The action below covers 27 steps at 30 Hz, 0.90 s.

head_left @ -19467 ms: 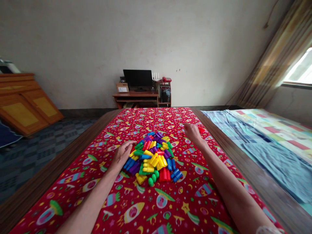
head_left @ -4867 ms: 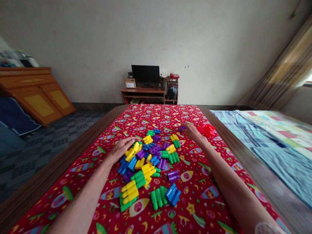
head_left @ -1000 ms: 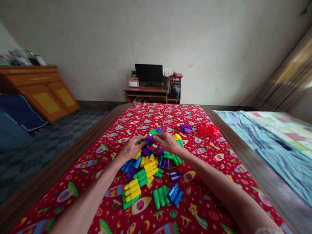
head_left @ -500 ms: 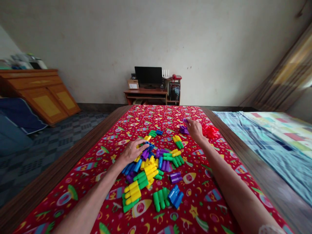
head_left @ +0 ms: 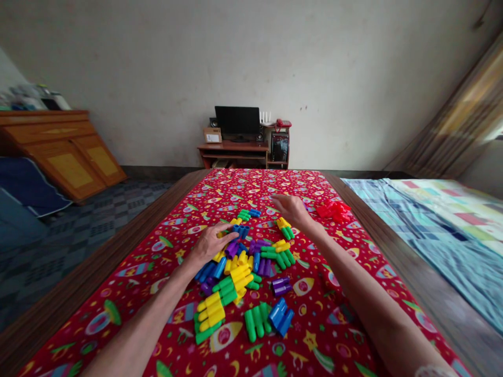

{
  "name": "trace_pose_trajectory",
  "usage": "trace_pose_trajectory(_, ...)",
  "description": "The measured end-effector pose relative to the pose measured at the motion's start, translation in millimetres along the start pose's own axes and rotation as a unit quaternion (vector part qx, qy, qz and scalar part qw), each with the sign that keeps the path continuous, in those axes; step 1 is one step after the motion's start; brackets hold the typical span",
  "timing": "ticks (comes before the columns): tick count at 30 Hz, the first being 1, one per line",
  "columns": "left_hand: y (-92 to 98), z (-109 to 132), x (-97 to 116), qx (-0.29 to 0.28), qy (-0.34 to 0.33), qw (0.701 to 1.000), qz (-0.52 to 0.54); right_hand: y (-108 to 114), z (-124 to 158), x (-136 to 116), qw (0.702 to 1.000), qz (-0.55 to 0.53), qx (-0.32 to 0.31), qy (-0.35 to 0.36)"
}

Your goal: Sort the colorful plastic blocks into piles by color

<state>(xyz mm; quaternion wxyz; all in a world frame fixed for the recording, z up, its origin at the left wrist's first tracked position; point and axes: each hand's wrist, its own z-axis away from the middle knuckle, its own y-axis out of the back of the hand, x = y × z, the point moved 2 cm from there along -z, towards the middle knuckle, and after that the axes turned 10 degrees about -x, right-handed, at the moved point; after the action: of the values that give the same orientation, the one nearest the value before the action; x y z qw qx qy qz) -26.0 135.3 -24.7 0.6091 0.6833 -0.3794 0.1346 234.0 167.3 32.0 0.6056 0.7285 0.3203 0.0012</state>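
Yellow, green, blue and purple plastic pieces lie in a loose pile (head_left: 240,262) on the red patterned cloth (head_left: 267,188). My left hand (head_left: 212,242) is at the pile's upper left, its thumb and fingers closed round a blue piece (head_left: 241,231). My right hand (head_left: 291,209) hovers above the cloth, just beyond a yellow-and-green piece (head_left: 285,229), its fingers pointing left and apart with nothing visible in them. Red pieces (head_left: 334,210) form a heap to its right. Nearer me lie a green piece (head_left: 258,321) and a blue piece (head_left: 281,317).
The cloth covers a long brown wooden table (head_left: 369,230). A bed with a blue and patterned cover (head_left: 432,220) is on the right. Ahead stands a desk with a monitor (head_left: 237,120); an orange wooden cabinet (head_left: 66,157) is at the left.
My right hand has moved left, away from the purple pieces beside the red heap, and the small purple piece at its fingertips no longer shows. My left hand stays at the blue piece.
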Motion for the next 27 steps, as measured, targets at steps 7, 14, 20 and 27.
trace_pose_trajectory(7,0.8,2,20,0.001,-0.045,0.999,-0.001,-31,6,-51,0.982,-0.086,-0.095,0.140)
trace_pose_trajectory(14,-2.7,3,27,0.006,-0.063,0.998,-0.020,-28,9,-54,0.968,-0.106,-0.168,0.155)
trace_pose_trajectory(20,-1.2,2,18,0.005,-0.080,0.997,-0.019,7,1,-17,0.994,0.003,-0.088,0.058)
trace_pose_trajectory(27,-1.7,-2,-9,-0.001,-0.040,0.999,-0.020,46,15,82,0.960,0.187,-0.117,-0.172)
